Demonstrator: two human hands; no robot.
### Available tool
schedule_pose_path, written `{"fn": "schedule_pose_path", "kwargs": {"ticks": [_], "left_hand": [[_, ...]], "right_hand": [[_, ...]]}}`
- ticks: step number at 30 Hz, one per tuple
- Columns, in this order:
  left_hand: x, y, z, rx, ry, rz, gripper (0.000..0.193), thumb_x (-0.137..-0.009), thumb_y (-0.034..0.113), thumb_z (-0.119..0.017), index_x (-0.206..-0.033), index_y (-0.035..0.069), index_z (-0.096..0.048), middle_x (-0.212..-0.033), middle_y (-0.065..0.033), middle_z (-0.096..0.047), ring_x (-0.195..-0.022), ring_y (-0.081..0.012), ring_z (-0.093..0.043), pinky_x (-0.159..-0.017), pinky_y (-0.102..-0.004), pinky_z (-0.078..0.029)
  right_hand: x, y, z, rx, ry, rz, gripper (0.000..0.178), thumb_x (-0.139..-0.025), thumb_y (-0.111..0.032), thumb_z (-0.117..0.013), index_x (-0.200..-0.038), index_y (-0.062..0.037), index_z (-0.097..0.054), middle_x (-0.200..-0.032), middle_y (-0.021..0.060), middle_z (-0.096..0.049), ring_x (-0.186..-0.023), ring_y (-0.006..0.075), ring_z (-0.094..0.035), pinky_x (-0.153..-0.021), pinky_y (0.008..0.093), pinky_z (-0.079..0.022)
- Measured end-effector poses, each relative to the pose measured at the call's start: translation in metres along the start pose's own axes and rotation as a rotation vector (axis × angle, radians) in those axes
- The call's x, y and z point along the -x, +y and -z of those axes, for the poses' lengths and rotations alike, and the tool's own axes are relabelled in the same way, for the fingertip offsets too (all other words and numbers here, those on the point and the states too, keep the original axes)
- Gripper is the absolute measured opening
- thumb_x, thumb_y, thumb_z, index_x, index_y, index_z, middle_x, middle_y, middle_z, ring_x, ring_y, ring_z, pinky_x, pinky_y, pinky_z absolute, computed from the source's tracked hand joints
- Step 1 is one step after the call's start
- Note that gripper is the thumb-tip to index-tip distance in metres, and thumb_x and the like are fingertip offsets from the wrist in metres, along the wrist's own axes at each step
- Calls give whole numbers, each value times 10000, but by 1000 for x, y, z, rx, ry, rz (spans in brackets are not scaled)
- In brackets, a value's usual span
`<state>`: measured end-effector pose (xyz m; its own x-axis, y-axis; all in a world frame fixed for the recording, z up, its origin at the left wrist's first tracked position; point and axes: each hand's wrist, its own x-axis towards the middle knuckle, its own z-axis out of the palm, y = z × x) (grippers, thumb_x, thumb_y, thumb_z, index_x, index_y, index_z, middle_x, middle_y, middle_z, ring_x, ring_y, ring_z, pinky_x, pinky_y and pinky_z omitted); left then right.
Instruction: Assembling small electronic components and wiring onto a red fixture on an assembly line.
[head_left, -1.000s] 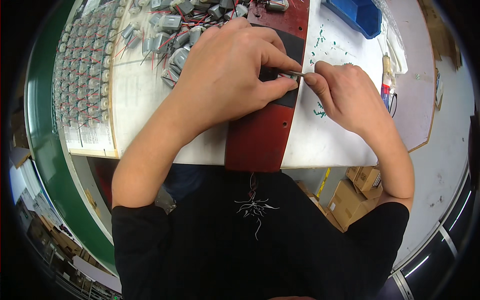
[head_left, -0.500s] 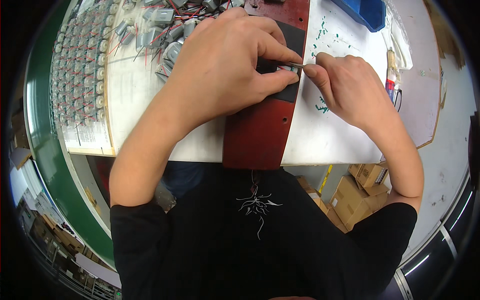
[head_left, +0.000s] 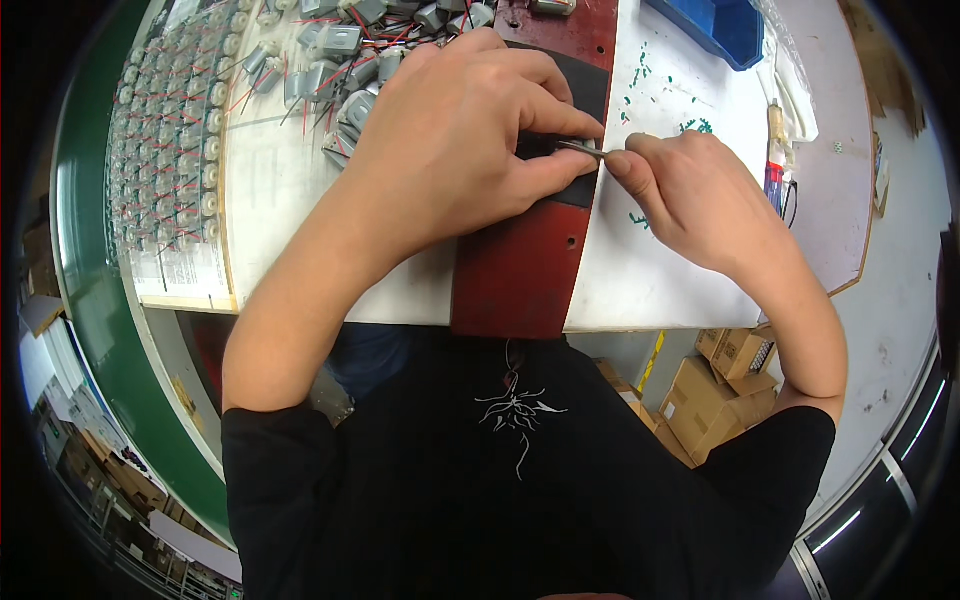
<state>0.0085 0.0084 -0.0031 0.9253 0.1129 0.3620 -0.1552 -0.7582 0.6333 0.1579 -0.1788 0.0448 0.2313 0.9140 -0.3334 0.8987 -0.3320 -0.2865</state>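
Observation:
My left hand (head_left: 470,125) lies over the black pad (head_left: 575,190) on a dark red board (head_left: 515,270). Its thumb and forefinger close round a small part, mostly hidden, so its kind cannot be made out. Across from it, my right hand (head_left: 690,190) is closed on a thin metal tool (head_left: 583,149). The tool's narrow end points left, in between the left thumb and forefinger. The handle is hidden in my right fist. Tiny green scraps (head_left: 697,126) lie on the white tabletop around the right hand.
Grey motors (head_left: 340,40) with red and black wires are heaped behind my left hand. Rows of white-wheeled parts with red wires fill a clear tray (head_left: 165,150) at far left. A blue bin (head_left: 715,30) stands at back right, near a red-and-yellow-handled tool (head_left: 775,150).
The metal tool has shifted slightly down and left, with its tip further between the left fingers. My right hand has lowered a little. The view has moved slightly.

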Motion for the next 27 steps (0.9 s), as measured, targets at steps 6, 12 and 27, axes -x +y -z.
{"fn": "schedule_pose_path", "kwargs": {"ticks": [6, 12, 27], "left_hand": [[-1, 2, 2, -36, -8, -25, 247, -772, 188, -878, -1009, 119, -861, -962, -27, -748, -891, -228, -654, -777, -348, -542], [-2, 2, 1, -70, 4, -49, 273, -780, 208, -885, -1036, 118, -855, -967, -33, -751, -897, -241, -659, -788, -363, -543], [-32, -3, 18, -541, 262, -3, 278, -906, 214, -773, -1164, 110, -769, -1204, -142, -654, -1085, -321, -564, -922, -431, -460]], "right_hand": [[0, -4, -3, 89, -29, -53, 469, -1125, -328, -514, -794, -18, -632, -591, 202, -563, -602, 434, -592, -589, 486, -482], [-2, 7, -7, 59, 57, 15, 420, -1103, -320, -556, -827, -17, -646, -601, 208, -560, -604, 414, -601, -593, 479, -488], [-14, 1, -22, -385, 586, 199, 323, -871, -81, -839, -1178, -45, -744, -1049, 25, -661, -725, 134, -592, -605, 269, -440]]}}
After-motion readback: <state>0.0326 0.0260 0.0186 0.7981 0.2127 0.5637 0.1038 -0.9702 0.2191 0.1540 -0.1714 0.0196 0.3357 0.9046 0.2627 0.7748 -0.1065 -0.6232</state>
